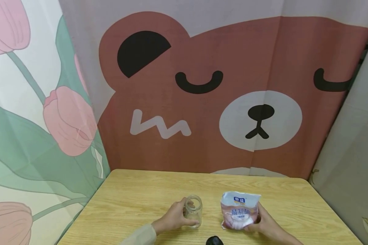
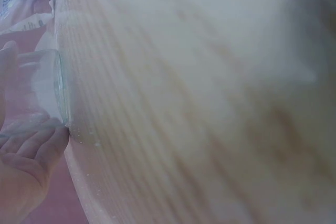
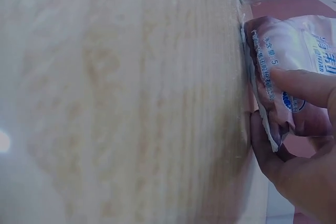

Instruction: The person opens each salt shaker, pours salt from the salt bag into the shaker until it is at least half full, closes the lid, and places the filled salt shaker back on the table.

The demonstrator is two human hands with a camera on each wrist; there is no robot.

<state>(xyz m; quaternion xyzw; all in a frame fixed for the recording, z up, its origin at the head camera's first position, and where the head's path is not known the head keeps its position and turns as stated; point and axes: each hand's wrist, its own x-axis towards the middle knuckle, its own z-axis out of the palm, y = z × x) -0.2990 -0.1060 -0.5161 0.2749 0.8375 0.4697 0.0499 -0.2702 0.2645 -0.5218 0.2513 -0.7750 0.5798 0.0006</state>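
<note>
In the head view my left hand (image 1: pixel 174 216) holds a clear glass jar (image 1: pixel 194 214) from its left side, thumb on the near side. The jar stands upright on the table, without a lid on its mouth. A pink and white bag of salt (image 1: pixel 240 211) stands to the right of the jar, gripped at its lower right by my right hand (image 1: pixel 268 223). From the right wrist, the thumb lies across the front of the salt bag (image 3: pixel 294 51), with other fingers behind its lower edge. The left wrist view shows fingers around the jar (image 2: pixel 34 85) near its base.
A small black object (image 1: pixel 214 240), cut off by the head view's lower edge, lies at the near side between my hands. The wooden table (image 1: pixel 159 183) ends at a bear-print curtain (image 1: pixel 233 61); a tulip-print curtain (image 1: pixel 70 122) hangs on the left.
</note>
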